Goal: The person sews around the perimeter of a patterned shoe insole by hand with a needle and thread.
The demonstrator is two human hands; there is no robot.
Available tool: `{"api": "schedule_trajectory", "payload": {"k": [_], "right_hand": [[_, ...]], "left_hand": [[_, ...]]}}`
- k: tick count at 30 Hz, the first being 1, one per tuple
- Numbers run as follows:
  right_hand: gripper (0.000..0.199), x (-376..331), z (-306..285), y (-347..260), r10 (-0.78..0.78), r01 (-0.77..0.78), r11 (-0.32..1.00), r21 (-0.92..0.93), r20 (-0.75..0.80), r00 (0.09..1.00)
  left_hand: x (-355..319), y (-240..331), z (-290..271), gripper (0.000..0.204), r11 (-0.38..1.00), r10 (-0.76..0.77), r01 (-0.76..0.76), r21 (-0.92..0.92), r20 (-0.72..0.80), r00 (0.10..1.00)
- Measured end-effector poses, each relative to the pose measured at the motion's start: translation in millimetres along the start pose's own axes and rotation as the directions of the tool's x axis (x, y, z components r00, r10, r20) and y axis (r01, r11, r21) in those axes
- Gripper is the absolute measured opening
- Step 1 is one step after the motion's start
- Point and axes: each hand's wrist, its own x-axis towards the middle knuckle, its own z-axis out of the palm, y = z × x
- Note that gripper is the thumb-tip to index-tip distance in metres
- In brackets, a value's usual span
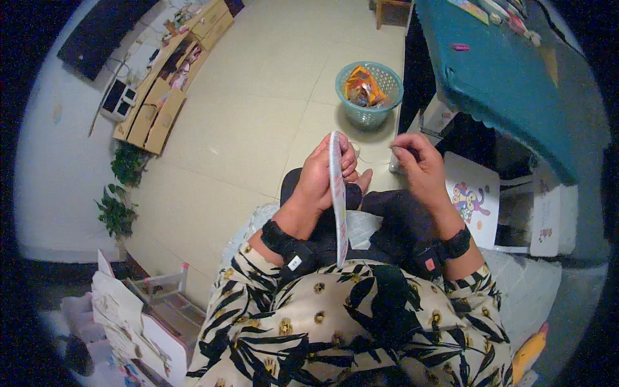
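My left hand grips a flat round hoop with cloth, seen edge-on, standing upright over my lap. My right hand is beside it to the right, fingers pinched together on something very thin, possibly a needle; a fine thread seems to run from the hoop toward it. Both wrists wear black bands. My crossed legs in dark trousers lie under the hands.
A teal plastic basket with orange wrappers stands on the tiled floor ahead. A table with a teal cloth is at the right, a small white stool with a cartoon picture beside my knee. Wooden shelves and plants line the left wall.
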Motion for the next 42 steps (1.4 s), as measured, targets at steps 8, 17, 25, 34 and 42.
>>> {"api": "schedule_trajectory", "payload": {"k": [8, 17, 25, 34, 42], "right_hand": [[0.013, 14, 33, -38, -0.284, 0.310, 0.931, -0.194, 0.150, 0.947], [0.010, 12, 38, -41, -0.266, 0.297, 0.934, -0.199, 0.165, 0.950], [0.009, 13, 38, -38, -0.273, 0.299, 0.928, -0.224, 0.142, 0.952], [0.009, 13, 38, -37, -0.275, 0.300, 0.931, -0.207, 0.141, 0.951], [0.014, 15, 23, -36, -0.263, 0.303, 0.920, -0.248, 0.183, 0.947]], "left_hand": [[1, -17, -12, 0.027, 0.960, -0.078, 0.089, -0.264, 0.052, 0.996], [-5, -19, -14, 0.033, 0.916, -0.210, 0.221, -0.334, 0.069, 0.975], [-5, -25, -18, 0.032, 0.915, -0.225, 0.227, -0.334, 0.045, 0.973], [-6, -19, -7, 0.035, 0.947, -0.239, 0.224, -0.230, -0.040, 0.970], [-3, 4, -3, 0.019, 0.972, -0.033, 0.051, 0.229, -0.081, 0.996]]}}
